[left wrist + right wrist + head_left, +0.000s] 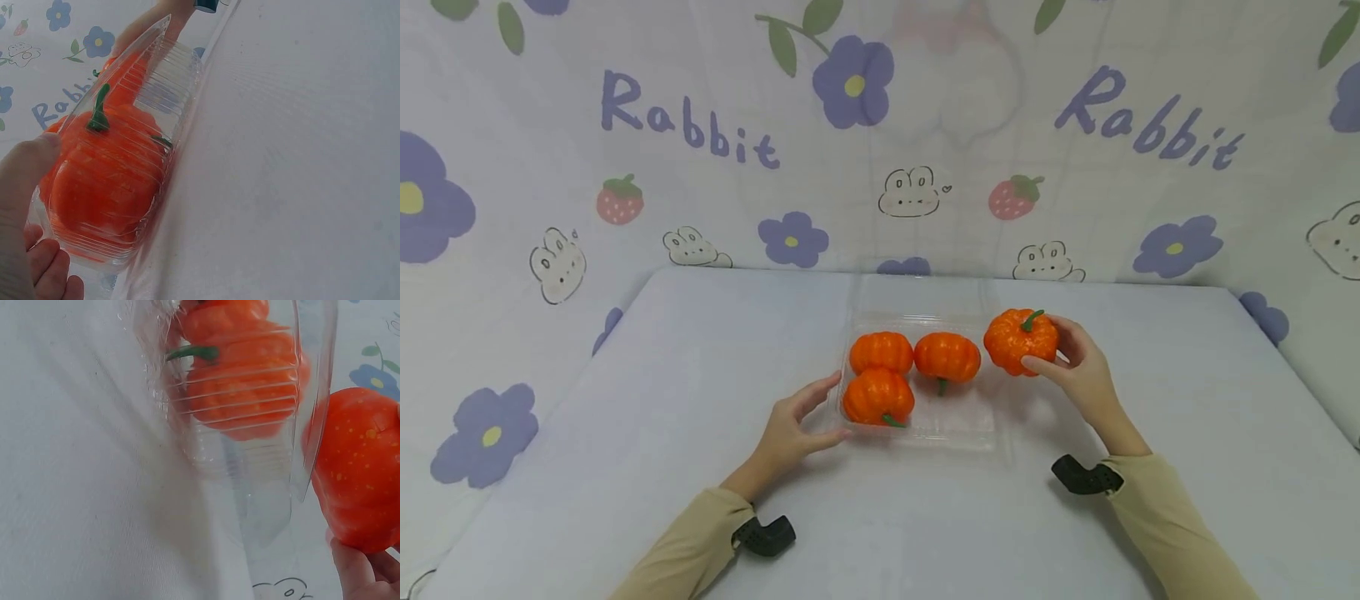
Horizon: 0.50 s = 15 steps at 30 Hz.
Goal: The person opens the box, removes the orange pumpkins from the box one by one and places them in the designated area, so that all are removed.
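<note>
A clear plastic box (955,421) lies on the table with its lid folded back, three small orange toy pumpkins inside. Two of them, the front-left pumpkin (877,397) and the one behind it (882,352), sit along the left side; another pumpkin (947,357) is to their right. My left hand (790,429) is at the box's left side, thumb and fingers spread around its front corner, touching the wall. Just right of the box, my right hand (1081,365) grips a fourth pumpkin (1017,340) with a green stem, raised above the table, thumb in front.
The lid (917,296) stretches toward the back of the white table (700,350). Behind hangs a cloth (955,108) printed with flowers, rabbits and strawberries. Dark wrist devices show at both sleeves.
</note>
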{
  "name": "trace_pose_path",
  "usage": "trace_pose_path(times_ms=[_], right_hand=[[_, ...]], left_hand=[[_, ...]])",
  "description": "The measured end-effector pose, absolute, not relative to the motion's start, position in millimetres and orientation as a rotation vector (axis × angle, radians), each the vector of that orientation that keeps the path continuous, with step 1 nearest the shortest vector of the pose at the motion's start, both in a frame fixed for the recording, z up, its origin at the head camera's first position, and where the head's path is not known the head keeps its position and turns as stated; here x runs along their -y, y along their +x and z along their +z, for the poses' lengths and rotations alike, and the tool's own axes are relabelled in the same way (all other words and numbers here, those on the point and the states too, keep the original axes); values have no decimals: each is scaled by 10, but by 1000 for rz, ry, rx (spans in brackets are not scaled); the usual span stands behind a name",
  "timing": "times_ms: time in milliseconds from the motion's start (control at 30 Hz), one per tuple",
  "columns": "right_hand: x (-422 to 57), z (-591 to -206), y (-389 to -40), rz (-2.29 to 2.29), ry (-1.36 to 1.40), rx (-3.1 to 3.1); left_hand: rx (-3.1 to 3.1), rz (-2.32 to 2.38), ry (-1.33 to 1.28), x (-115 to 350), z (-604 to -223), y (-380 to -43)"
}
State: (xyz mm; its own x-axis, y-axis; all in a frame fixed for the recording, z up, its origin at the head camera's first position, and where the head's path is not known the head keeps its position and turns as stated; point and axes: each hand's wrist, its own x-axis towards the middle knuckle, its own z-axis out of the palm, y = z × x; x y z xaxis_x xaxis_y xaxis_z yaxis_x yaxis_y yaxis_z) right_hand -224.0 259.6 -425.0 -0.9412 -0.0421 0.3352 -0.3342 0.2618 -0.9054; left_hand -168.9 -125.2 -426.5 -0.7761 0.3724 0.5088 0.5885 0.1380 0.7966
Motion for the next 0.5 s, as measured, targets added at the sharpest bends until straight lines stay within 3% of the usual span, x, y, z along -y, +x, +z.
trace_pose_path(times_ms=[233, 500], right_hand=[[-2792, -4476, -2403, 1635, 310, 2273], [-2920, -4408, -2383, 1585, 195, 2322]], left_hand=[[2239, -1676, -956, 1250, -4230, -1690], [2233, -1668, -947, 1240, -4232, -1688]])
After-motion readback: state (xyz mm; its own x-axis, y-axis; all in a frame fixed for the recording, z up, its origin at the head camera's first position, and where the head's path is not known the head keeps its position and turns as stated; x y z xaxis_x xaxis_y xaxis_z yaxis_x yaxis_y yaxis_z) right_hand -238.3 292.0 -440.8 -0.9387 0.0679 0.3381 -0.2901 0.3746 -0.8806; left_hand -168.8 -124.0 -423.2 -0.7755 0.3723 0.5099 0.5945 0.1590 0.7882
